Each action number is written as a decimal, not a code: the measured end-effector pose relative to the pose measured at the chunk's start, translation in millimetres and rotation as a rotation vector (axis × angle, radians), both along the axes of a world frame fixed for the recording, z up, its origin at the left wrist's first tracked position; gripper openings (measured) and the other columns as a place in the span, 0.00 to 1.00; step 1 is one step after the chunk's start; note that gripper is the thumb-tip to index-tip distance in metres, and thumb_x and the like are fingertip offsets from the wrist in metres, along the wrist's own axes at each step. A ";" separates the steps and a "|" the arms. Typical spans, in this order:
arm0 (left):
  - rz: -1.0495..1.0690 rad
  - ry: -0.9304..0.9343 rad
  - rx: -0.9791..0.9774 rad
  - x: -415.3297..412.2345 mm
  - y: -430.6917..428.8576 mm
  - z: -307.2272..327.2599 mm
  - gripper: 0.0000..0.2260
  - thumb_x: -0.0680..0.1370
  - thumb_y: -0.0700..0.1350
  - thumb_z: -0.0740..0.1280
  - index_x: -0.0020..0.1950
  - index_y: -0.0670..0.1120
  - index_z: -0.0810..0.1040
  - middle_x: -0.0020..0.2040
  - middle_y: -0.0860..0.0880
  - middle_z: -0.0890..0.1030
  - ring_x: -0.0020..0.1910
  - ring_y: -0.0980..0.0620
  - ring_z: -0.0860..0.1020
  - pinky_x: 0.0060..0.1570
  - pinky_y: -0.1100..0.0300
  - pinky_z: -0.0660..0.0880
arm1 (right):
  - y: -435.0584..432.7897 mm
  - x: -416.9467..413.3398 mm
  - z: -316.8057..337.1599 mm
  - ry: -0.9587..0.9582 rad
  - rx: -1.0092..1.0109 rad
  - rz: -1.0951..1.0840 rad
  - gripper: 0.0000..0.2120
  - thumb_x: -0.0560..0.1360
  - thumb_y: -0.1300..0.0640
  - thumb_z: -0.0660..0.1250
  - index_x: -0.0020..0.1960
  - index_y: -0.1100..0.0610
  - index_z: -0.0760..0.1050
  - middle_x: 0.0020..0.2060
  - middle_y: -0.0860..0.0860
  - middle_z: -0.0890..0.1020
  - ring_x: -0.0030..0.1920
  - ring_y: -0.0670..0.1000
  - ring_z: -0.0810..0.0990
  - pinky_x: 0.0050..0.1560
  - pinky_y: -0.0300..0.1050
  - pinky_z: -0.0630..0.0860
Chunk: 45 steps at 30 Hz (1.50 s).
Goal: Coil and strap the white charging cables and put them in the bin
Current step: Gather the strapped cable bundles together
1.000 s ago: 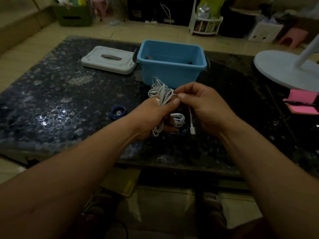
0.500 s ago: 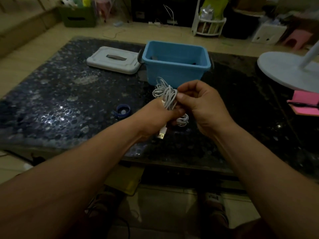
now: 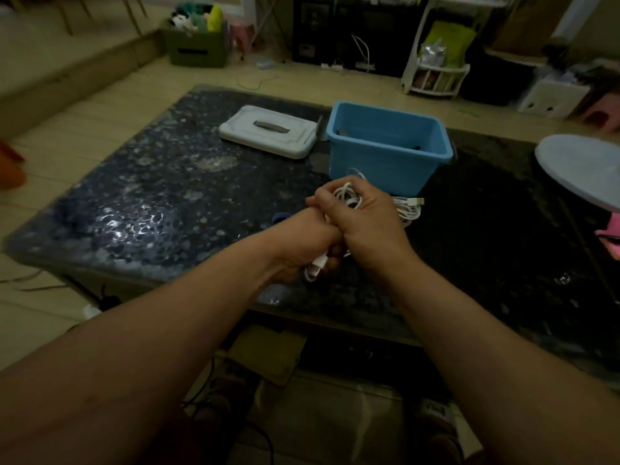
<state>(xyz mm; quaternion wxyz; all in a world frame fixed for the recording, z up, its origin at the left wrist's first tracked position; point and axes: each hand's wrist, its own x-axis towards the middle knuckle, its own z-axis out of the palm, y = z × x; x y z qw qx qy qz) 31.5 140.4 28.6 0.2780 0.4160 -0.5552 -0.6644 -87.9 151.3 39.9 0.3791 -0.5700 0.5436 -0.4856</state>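
Loosely looped, the white cables [image 3: 349, 196] bunch in both hands' grip.

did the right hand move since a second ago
Yes. Against the blue bin, the right hand has shifted left: from under the bin's right end to under its left half, now gripping the white cable coil.

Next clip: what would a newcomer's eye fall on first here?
Both hands meet mid-frame: the right hand and left hand grip a bundle of white cable over the dark speckled table. Just behind them stands the open blue bin, with a white lid lying flat to its left.
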 end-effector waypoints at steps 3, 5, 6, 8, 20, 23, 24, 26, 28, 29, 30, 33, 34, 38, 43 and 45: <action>0.027 0.061 0.080 12.0 -0.1 1.3 0.07 0.83 0.35 0.63 0.54 0.41 0.80 0.36 0.45 0.80 0.31 0.52 0.78 0.31 0.60 0.76 | 1.8 16.7 3.1 -0.078 -0.017 -0.036 0.03 0.83 0.59 0.70 0.53 0.58 0.80 0.45 0.56 0.88 0.46 0.46 0.88 0.48 0.43 0.85; -0.026 0.098 0.161 20.2 -0.3 -2.1 0.06 0.83 0.39 0.67 0.58 0.43 0.82 0.45 0.43 0.84 0.43 0.48 0.83 0.43 0.53 0.81 | -1.5 23.7 3.8 -0.068 0.000 -0.082 0.03 0.84 0.57 0.68 0.51 0.55 0.78 0.41 0.56 0.86 0.42 0.48 0.87 0.45 0.45 0.85; -0.054 0.092 0.197 25.8 -1.0 -5.1 0.07 0.83 0.42 0.69 0.60 0.44 0.82 0.48 0.44 0.85 0.47 0.47 0.84 0.48 0.50 0.83 | -3.1 27.2 4.0 -0.066 0.018 -0.102 0.04 0.84 0.57 0.67 0.50 0.54 0.78 0.38 0.55 0.85 0.39 0.50 0.86 0.44 0.47 0.83; -0.104 0.066 0.210 38.6 -1.1 -7.3 0.08 0.83 0.46 0.69 0.61 0.45 0.82 0.48 0.45 0.86 0.49 0.49 0.85 0.51 0.48 0.83 | -5.2 34.9 2.1 -0.063 0.047 -0.131 0.06 0.85 0.56 0.66 0.49 0.53 0.76 0.34 0.55 0.82 0.37 0.52 0.82 0.40 0.46 0.81; 0.611 0.037 0.044 101.4 -47.2 9.9 0.13 0.87 0.53 0.60 0.47 0.48 0.75 0.32 0.48 0.71 0.23 0.53 0.69 0.24 0.65 0.63 | -80.4 58.1 4.8 0.331 0.070 0.000 0.17 0.84 0.40 0.62 0.63 0.51 0.78 0.56 0.49 0.84 0.56 0.49 0.82 0.60 0.48 0.78; 0.788 0.168 0.136 124.1 -60.2 5.4 0.11 0.86 0.52 0.62 0.47 0.49 0.72 0.30 0.52 0.64 0.20 0.56 0.61 0.20 0.66 0.56 | -92.9 47.4 -18.3 0.888 0.037 0.149 0.10 0.83 0.58 0.64 0.59 0.53 0.82 0.58 0.53 0.84 0.59 0.56 0.81 0.59 0.49 0.76; 0.796 0.171 0.144 125.1 -61.4 2.4 0.12 0.86 0.53 0.62 0.46 0.49 0.71 0.30 0.52 0.64 0.20 0.56 0.60 0.20 0.65 0.56 | -95.5 45.8 -26.0 0.991 0.029 0.190 0.11 0.81 0.60 0.64 0.59 0.52 0.82 0.59 0.54 0.83 0.60 0.57 0.81 0.60 0.51 0.77; 0.763 0.195 0.146 121.4 -58.9 3.4 0.13 0.87 0.53 0.61 0.45 0.49 0.70 0.29 0.52 0.63 0.21 0.56 0.59 0.20 0.65 0.56 | -99.0 45.6 -34.9 1.105 -0.009 0.248 0.15 0.79 0.62 0.65 0.61 0.49 0.81 0.58 0.54 0.82 0.59 0.59 0.81 0.58 0.53 0.78; 0.723 0.222 0.139 116.4 -55.9 9.0 0.12 0.87 0.52 0.61 0.46 0.49 0.70 0.30 0.51 0.62 0.21 0.56 0.59 0.20 0.65 0.56 | -105.4 46.8 -39.8 1.226 -0.085 0.331 0.17 0.78 0.60 0.67 0.65 0.46 0.78 0.58 0.53 0.78 0.60 0.59 0.78 0.57 0.53 0.76; 0.710 0.227 0.132 114.6 -55.5 10.9 0.12 0.87 0.52 0.61 0.46 0.49 0.70 0.30 0.51 0.62 0.22 0.55 0.59 0.20 0.65 0.56 | -108.6 47.6 -41.9 1.307 -0.107 0.370 0.18 0.79 0.57 0.68 0.67 0.44 0.77 0.59 0.53 0.77 0.61 0.59 0.76 0.56 0.54 0.74; 0.698 0.226 0.127 113.1 -55.6 11.4 0.12 0.87 0.51 0.61 0.46 0.49 0.71 0.31 0.51 0.62 0.23 0.55 0.59 0.20 0.64 0.56 | -110.7 48.4 -43.5 1.373 -0.100 0.403 0.18 0.79 0.53 0.69 0.68 0.44 0.76 0.60 0.53 0.75 0.62 0.59 0.75 0.56 0.54 0.72; 0.671 0.217 0.132 110.0 -56.8 9.4 0.12 0.87 0.52 0.61 0.45 0.50 0.71 0.31 0.51 0.63 0.23 0.55 0.59 0.21 0.64 0.55 | -113.1 49.8 -51.3 1.335 -0.030 0.427 0.10 0.79 0.49 0.71 0.59 0.50 0.78 0.58 0.55 0.76 0.61 0.61 0.76 0.57 0.54 0.75; 0.662 0.207 0.133 108.9 -57.2 8.1 0.12 0.87 0.53 0.61 0.46 0.50 0.71 0.31 0.51 0.63 0.23 0.55 0.59 0.21 0.64 0.56 | -111.0 49.4 -52.0 1.252 -0.022 0.399 0.07 0.79 0.51 0.70 0.55 0.52 0.77 0.56 0.56 0.78 0.59 0.62 0.78 0.55 0.54 0.76; 0.545 0.089 0.121 96.4 -53.8 2.2 0.13 0.86 0.54 0.64 0.47 0.47 0.74 0.31 0.51 0.66 0.23 0.56 0.61 0.21 0.64 0.58 | -86.2 37.4 -34.1 0.910 -0.171 0.175 0.05 0.82 0.54 0.67 0.51 0.52 0.72 0.44 0.56 0.84 0.45 0.61 0.82 0.44 0.56 0.78; 0.322 0.052 0.128 50.9 -39.4 -1.0 0.16 0.84 0.58 0.65 0.54 0.45 0.76 0.29 0.52 0.65 0.23 0.57 0.60 0.20 0.64 0.56 | -37.7 6.3 -5.0 0.787 -0.369 0.101 0.07 0.81 0.57 0.68 0.48 0.51 0.70 0.40 0.50 0.81 0.40 0.55 0.79 0.39 0.55 0.76; 0.264 0.083 0.141 34.8 -33.8 1.4 0.14 0.84 0.56 0.66 0.48 0.47 0.76 0.30 0.52 0.64 0.23 0.57 0.59 0.20 0.65 0.54 | -24.6 -8.9 -2.2 0.765 -0.379 0.053 0.11 0.81 0.56 0.68 0.47 0.47 0.67 0.39 0.47 0.79 0.39 0.52 0.78 0.39 0.54 0.75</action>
